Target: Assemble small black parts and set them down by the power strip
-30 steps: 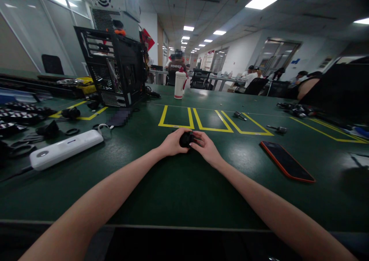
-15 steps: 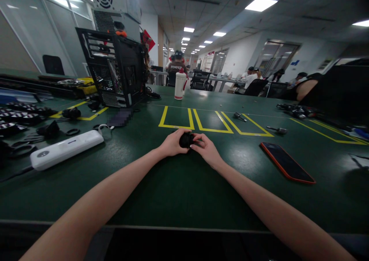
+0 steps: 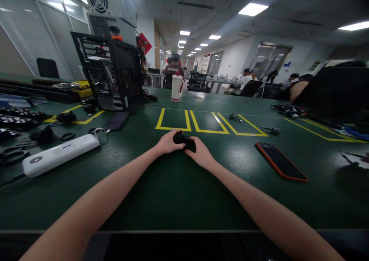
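Observation:
Over the green table, my left hand (image 3: 167, 142) is closed round a rounded black part (image 3: 179, 137), thumb below and fingers above. My right hand (image 3: 203, 153) curls its thumb and fingers about a darker black piece (image 3: 189, 143) just to the right. The two black pieces meet between my hands; whether they are joined or merely touching, I cannot tell. Their exact kind is too dark to make out. Both hands are near the table top, below the yellow tape outlines (image 3: 207, 132).
On the right lies a phone in an orange case (image 3: 281, 161), with small metal-shafted tools (image 3: 271, 130) behind it. A white power strip (image 3: 60, 155) lies left. Farther back stand a black computer case (image 3: 115, 72) and a white bottle (image 3: 177, 87). People sit in the background.
My right hand has shifted its grip, and a black piece now shows between its thumb and fingers, right of the part in my left hand. The view has turned slightly right.

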A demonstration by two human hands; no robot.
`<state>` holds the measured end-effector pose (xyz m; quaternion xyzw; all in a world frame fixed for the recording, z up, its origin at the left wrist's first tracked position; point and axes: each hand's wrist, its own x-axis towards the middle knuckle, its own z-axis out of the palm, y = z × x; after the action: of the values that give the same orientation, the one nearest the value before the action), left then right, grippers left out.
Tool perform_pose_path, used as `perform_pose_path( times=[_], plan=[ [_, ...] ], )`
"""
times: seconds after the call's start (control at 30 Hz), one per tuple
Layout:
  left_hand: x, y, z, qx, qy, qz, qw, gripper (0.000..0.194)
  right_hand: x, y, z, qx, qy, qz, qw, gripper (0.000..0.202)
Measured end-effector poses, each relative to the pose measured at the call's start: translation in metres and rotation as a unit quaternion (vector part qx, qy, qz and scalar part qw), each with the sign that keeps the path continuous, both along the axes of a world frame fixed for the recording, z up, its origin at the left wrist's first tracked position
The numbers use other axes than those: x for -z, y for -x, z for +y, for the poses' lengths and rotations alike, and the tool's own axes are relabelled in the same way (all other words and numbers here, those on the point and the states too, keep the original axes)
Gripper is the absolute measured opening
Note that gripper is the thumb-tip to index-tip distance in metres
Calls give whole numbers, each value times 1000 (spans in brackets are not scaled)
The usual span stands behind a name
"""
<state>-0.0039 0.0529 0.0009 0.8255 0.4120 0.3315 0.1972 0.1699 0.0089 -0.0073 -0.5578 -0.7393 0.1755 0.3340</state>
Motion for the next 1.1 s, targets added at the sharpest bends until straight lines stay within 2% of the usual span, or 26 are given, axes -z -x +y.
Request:
perform_pose_path(
  times=[0.13, 0.4, 0.6, 0.83, 1.0, 1.1],
  plan=[
    [6, 0, 8, 3, 34, 3, 999, 59, -3, -3, 2, 10, 16, -18, 1000, 42],
    [12, 1, 14, -21, 16, -20, 999, 71, -2, -8, 5, 3, 8, -26, 1000, 40],
    [17, 0, 19, 13, 54, -75, 996, 70, -2, -8, 5, 2, -8, -43, 999, 39],
    [7, -3, 17, 20, 80, -57, 995, 67, -2, -10, 4, -2, -15, -46, 999, 41],
    [3, -5, 15, 52, 140, -79, 986, 66, -7, -7, 3, -16, 0, -25, 1000, 61],
    [0, -8, 11, 68, 163, -96, 980, 70, -10, -6, 6, -34, 12, -9, 999, 65]
  ],
)
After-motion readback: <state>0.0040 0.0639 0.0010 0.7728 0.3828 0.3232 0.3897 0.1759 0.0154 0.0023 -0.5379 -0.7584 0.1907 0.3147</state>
